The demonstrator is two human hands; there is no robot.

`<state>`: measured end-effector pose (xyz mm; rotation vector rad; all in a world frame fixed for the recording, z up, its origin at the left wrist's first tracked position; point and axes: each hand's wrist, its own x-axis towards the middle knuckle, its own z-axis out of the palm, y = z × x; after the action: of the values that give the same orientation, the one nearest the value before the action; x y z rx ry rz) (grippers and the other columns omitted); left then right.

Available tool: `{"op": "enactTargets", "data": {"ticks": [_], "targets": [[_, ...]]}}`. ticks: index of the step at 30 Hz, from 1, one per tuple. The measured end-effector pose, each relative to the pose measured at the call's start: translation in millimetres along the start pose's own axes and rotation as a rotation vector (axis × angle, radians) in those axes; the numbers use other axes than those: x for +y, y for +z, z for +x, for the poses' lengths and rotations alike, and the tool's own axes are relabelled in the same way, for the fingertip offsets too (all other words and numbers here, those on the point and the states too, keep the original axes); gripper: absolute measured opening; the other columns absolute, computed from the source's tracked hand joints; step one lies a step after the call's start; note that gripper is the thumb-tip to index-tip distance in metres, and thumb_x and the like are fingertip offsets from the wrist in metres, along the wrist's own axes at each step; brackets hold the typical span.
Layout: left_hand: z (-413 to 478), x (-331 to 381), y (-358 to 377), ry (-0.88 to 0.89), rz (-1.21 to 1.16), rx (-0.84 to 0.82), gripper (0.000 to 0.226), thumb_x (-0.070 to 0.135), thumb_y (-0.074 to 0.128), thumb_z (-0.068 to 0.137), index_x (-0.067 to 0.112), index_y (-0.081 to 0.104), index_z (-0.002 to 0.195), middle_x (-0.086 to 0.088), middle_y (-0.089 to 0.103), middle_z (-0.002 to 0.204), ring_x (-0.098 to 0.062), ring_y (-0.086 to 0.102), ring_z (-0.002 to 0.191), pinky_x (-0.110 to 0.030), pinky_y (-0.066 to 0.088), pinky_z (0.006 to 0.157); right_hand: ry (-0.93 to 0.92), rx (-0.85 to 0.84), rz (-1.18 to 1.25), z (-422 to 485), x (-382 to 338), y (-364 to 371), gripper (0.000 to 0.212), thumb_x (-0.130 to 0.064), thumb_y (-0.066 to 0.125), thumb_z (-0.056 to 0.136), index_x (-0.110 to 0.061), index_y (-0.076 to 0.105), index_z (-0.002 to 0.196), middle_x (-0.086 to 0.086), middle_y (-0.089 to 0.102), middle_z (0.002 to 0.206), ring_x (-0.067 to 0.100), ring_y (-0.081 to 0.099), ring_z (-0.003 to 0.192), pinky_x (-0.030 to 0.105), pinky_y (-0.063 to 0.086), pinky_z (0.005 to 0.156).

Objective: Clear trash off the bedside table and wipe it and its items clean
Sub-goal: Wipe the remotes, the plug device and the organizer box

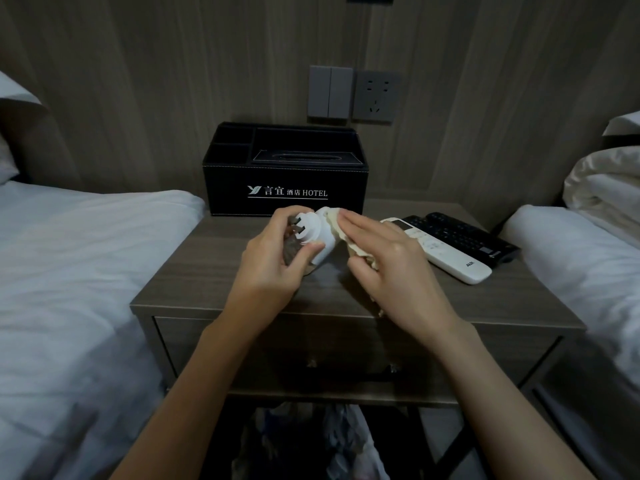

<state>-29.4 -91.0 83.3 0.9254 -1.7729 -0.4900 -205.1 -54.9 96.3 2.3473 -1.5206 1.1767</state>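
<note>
My left hand (277,252) grips a white plug-in device (317,237) with metal prongs and a dark lower part, held above the wooden bedside table (214,275). My right hand (388,258) presses a cream cloth (337,223) against the device's right side, its fingers lying flat over the cloth. Part of the cloth hangs below the right palm.
A black hotel tissue and organiser box (284,174) stands at the table's back. A white remote (446,252) and a black remote (464,233) lie at the right. Beds flank both sides. A bag of trash (311,441) sits on the floor under the table.
</note>
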Motion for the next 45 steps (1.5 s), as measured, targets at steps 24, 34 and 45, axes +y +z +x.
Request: {"op": "enactTargets", "data": {"ticks": [24, 34, 45], "targets": [[0, 0, 0, 0.033, 0.046, 0.003, 0.043, 0.035, 0.065, 0.082, 0.028, 0.053, 0.122, 0.023, 0.061, 0.108, 0.005, 0.058, 0.105, -0.029, 0.049, 0.095, -0.041, 0.182, 0.062, 15, -9, -10, 0.036, -0.014, 0.054, 0.081, -0.015, 0.072, 0.113, -0.003, 0.069, 0.119, 0.010, 0.063, 0.110, 0.027, 0.046, 0.100], [-1, -1, 4, 0.038, 0.110, 0.008, 0.042, 0.039, 0.059, 0.084, 0.040, 0.046, 0.124, 0.044, 0.055, 0.099, 0.024, 0.051, 0.097, -0.003, 0.039, 0.084, -0.047, -0.001, -0.078, 14, -14, 3, 0.047, -0.023, 0.052, 0.087, -0.024, 0.058, 0.134, -0.007, 0.055, 0.139, 0.013, 0.047, 0.093, 0.029, 0.047, 0.088], [3, -1, 4, -0.104, -0.117, 0.110, 0.040, 0.019, 0.070, 0.087, 0.018, 0.055, 0.123, 0.019, 0.061, 0.105, 0.012, 0.060, 0.098, -0.009, 0.047, 0.082, 0.066, 0.161, 0.187, 7, 6, -14, 0.036, -0.018, 0.049, 0.079, -0.026, 0.076, 0.101, -0.013, 0.070, 0.113, 0.014, 0.064, 0.100, 0.014, 0.041, 0.088]]}}
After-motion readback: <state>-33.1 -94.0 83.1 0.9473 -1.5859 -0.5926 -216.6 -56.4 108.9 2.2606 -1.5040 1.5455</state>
